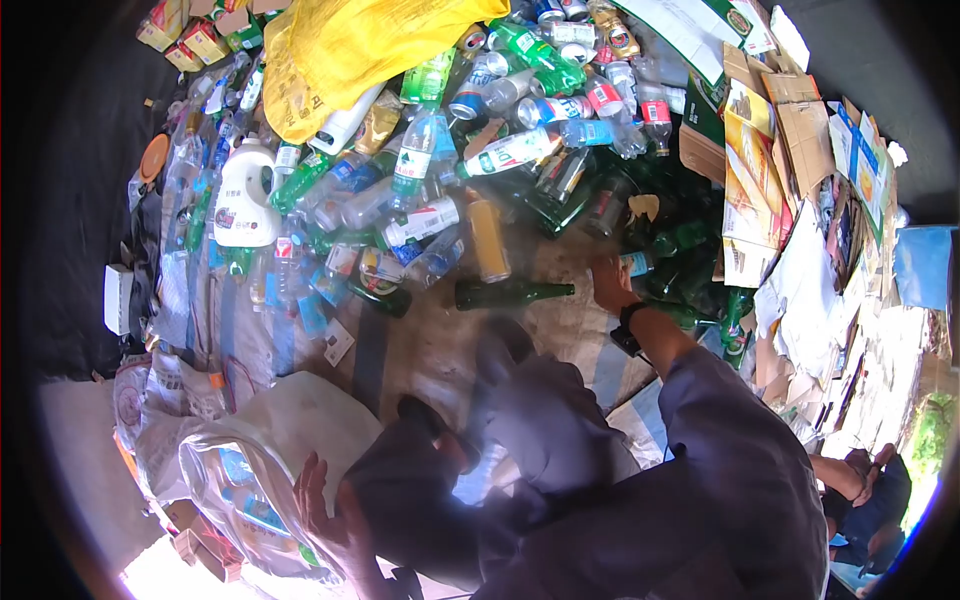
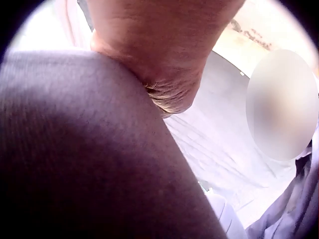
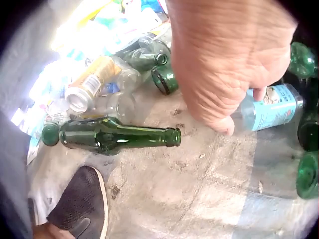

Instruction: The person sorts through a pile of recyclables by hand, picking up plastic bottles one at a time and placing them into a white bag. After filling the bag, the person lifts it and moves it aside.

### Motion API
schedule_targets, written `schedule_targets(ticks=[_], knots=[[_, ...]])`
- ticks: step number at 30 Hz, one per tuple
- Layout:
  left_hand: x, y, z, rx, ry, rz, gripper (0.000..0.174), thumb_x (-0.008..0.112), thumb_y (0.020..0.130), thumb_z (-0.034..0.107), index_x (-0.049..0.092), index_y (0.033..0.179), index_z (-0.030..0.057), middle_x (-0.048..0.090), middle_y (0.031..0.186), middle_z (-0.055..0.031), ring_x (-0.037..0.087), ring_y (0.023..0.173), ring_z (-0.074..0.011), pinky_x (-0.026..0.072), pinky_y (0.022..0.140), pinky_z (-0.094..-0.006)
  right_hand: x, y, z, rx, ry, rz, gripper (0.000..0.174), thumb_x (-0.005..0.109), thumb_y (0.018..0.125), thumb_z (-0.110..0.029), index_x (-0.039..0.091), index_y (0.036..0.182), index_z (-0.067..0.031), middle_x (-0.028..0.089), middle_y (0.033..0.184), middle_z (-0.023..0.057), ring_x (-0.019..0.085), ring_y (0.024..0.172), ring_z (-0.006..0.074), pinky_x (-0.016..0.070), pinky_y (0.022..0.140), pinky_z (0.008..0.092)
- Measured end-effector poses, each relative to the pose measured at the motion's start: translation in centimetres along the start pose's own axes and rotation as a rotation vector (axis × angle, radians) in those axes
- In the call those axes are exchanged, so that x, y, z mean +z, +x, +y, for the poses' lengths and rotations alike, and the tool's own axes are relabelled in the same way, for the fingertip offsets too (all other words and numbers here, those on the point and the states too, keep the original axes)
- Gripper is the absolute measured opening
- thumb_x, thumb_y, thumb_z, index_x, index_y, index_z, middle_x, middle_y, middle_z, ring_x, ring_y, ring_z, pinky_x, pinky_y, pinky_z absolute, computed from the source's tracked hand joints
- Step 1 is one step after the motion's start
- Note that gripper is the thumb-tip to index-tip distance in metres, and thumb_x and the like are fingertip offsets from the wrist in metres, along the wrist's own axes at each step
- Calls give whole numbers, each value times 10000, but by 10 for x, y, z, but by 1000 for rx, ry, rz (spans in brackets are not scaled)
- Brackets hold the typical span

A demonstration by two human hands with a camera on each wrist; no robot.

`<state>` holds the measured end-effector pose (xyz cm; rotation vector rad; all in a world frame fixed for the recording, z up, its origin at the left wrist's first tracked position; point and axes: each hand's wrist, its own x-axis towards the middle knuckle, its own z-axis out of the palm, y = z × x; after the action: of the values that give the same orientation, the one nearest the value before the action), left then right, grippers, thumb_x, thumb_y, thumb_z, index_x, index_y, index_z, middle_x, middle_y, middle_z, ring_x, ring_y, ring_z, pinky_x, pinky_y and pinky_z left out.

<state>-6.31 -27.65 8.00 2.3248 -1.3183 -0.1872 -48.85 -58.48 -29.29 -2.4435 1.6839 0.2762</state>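
At the right of the pile, my right hand (image 1: pixel 610 285) reaches down beside a clear bottle with a light blue label (image 1: pixel 637 263). The right wrist view shows that hand (image 3: pixel 232 64) with thumb and a finger pinching the neck end of the lying bottle (image 3: pixel 274 108); its other fingers are mostly hidden. A green glass bottle (image 1: pixel 515 294) lies on its side to the left of this hand. My left hand (image 1: pixel 320 505), fingers loosely extended and holding nothing, is by my knee near a white sack (image 1: pixel 310 400). In the left wrist view the hand (image 2: pixel 159 45) touches grey cloth.
Plastic bottles, cans and a white jug (image 1: pixel 247 195) are heaped ahead under a yellow bag (image 1: pixel 370 50). An orange can (image 1: pixel 487 235) lies near the green bottle. Flattened cardboard (image 1: pixel 755 180) stands at the right. My shoe (image 3: pixel 79 204) is on the ground sheet. Another person sits far right.
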Motion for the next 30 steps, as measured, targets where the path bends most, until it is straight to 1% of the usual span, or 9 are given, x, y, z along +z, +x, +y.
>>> schedule_targets(ticks=[4, 7, 11, 14, 15, 18, 25, 29, 30], knots=[[1, 0, -1, -50, -33, -28, 298, 613, 898, 150, 693, 1146, 6, 689, 1277, -153, 650, 1062, -302, 521, 873, -406, 43, -17, 4, -102, -299, 176, 399, 563, 822, -53, 577, 1215, 10, 534, 1208, 217, 456, 1200, 442, 376, 1006, 629], [0, 1, -2, -54, -54, -48, 274, 624, 904, 169, 691, 1112, 3, 695, 1243, -174, 657, 1051, -332, 535, 858, -421, 35, -37, -1, -241, -367, 5, 212, 586, 842, -142, 733, 967, -53, 611, 1087, 186, 513, 1121, 369, 440, 856, 558], [2, 1, -2, -37, -80, -27, 272, 634, 908, 188, 681, 1102, 3, 698, 1212, -196, 668, 1028, -364, 552, 835, -436, 26, -59, -11, -277, -377, -95, 214, 599, 836, -158, 738, 975, -74, 614, 1031, 140, 532, 1081, 342, 456, 760, 535], [4, 0, -1, 3, -112, -9, 268, 645, 912, 201, 689, 1078, -6, 707, 1190, -196, 675, 1012, -369, 553, 830, -433, 28, -73, -17, -300, -353, -117, 207, 594, 839, -149, 733, 974, -77, 618, 1031, 131, 536, 1089, 342, 466, 779, 547], [4, 0, 0, 4, -112, 1, 268, 645, 912, 201, 689, 1078, -6, 707, 1190, -196, 675, 1012, -369, 553, 830, -433, 27, -72, -23, -221, -145, -275, 202, 596, 841, -140, 728, 976, -66, 634, 1078, 131, 547, 1109, 344, 496, 790, 559], [6, -2, 6, -56, -166, 22, 262, 662, 914, 210, 709, 1032, -19, 720, 1148, -195, 681, 1015, -373, 553, 843, -434, 14, -92, -39, -221, 17, -201, 201, 614, 793, -80, 758, 917, -16, 682, 1060, 202, 655, 1010, 368, 555, 731, 491], [2, -7, 11, -50, -272, 42, 185, 718, 822, 69, 725, 986, -18, 744, 1061, -174, 698, 993, -346, 556, 857, -414, -31, -109, -65, -178, 352, -230, 341, 614, 757, -81, 744, 1072, -107, 678, 1077, 180, 639, 1026, 401, 535, 867, 528], [-3, -10, 10, -33, -290, 58, 191, 708, 819, 37, 732, 1002, -10, 746, 1011, -166, 711, 933, -307, 560, 818, -375, -40, -103, -67, -253, 406, -209, 340, 584, 778, -71, 739, 1081, -80, 694, 1068, 178, 648, 1013, 406, 526, 895, 519], [-5, -12, 10, -36, -298, 60, 196, 696, 826, 27, 736, 1014, -10, 746, 998, -161, 717, 915, -277, 560, 805, -351, -36, -97, -68, -165, 528, -209, 325, 565, 797, -65, 733, 1075, -61, 700, 1067, 188, 653, 1019, 411, 527, 892, 511]])
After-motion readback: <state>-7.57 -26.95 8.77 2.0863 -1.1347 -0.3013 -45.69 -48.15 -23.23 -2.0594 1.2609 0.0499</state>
